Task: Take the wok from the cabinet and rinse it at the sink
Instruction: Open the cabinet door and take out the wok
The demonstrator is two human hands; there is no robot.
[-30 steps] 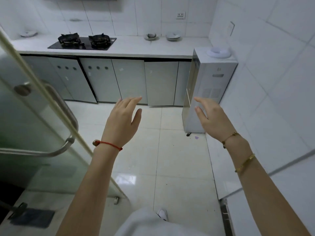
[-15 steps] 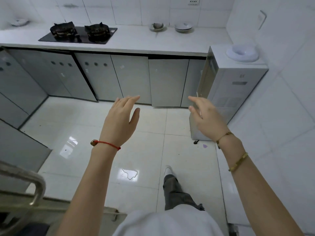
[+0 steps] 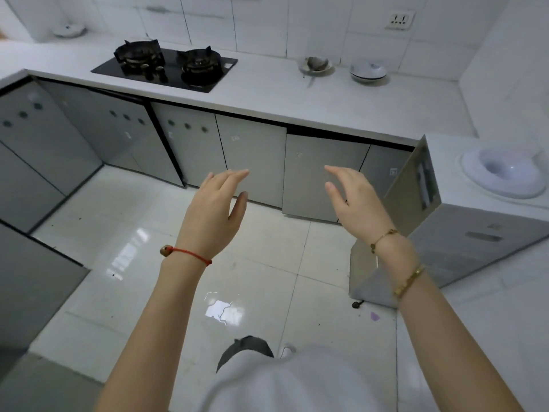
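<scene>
Two hands, left hand and right hand, wide, empty, mid-frame. Wok unseen; likely heavy, rigid; grip handle. Cabinet doors closed.

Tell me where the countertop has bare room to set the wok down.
Widest bare stretch: countertop between the gas stove and the small dish. More lies in front of the dish and the lidded bowl. The stove's own area is crowded.

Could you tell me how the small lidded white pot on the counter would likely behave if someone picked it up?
The lidded white pot looks glazed, so probably slippery and breakable. Its lid seems loose and may slide if tilted. Low and wide, it seems unlikely to tip on the counter.
</scene>
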